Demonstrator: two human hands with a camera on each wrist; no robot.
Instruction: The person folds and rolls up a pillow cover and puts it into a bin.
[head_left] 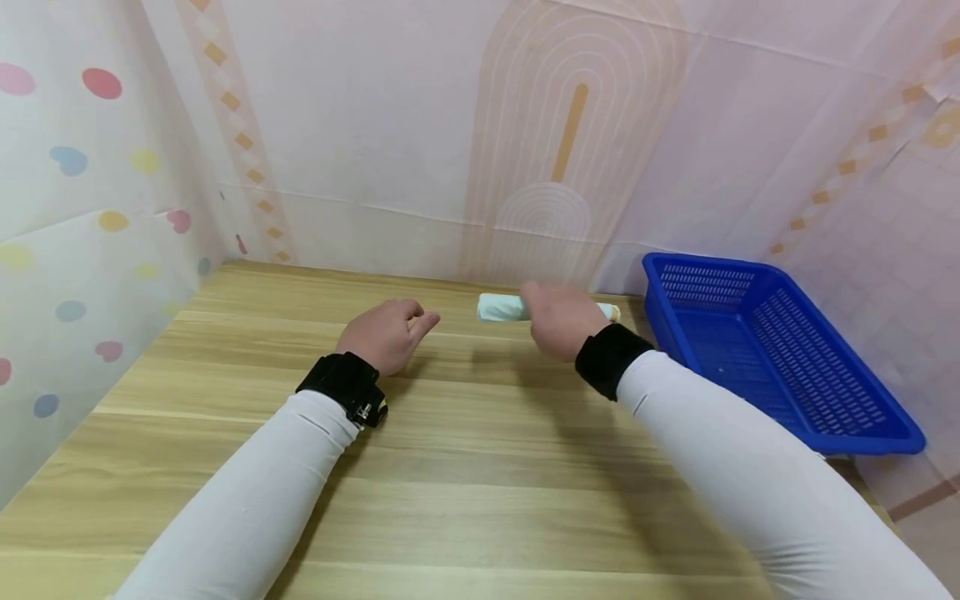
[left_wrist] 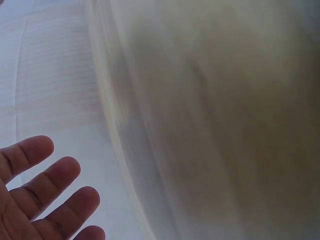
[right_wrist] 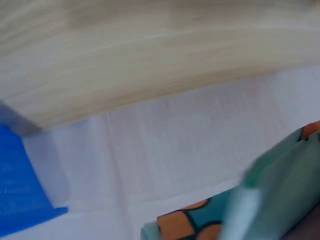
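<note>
My right hand (head_left: 566,323) grips a rolled-up cloth (head_left: 501,307) around its middle, above the far part of the table. The roll is pale mint, lies roughly level and sticks out on both sides of the fist. Seen from the right wrist, the cloth (right_wrist: 197,220) shows a teal, orange and black pattern, partly blurred. To its left, my left hand (head_left: 386,335) hovers over the wood holding nothing. Its fingers (left_wrist: 60,182) are loosely extended and apart in the left wrist view.
A blue plastic basket (head_left: 671,321) with perforated sides stands at the table's right side. The wooden table (head_left: 420,483) reaches back to a patterned curtain (head_left: 360,125). Another curtain with coloured dots (head_left: 67,275) hangs along the left.
</note>
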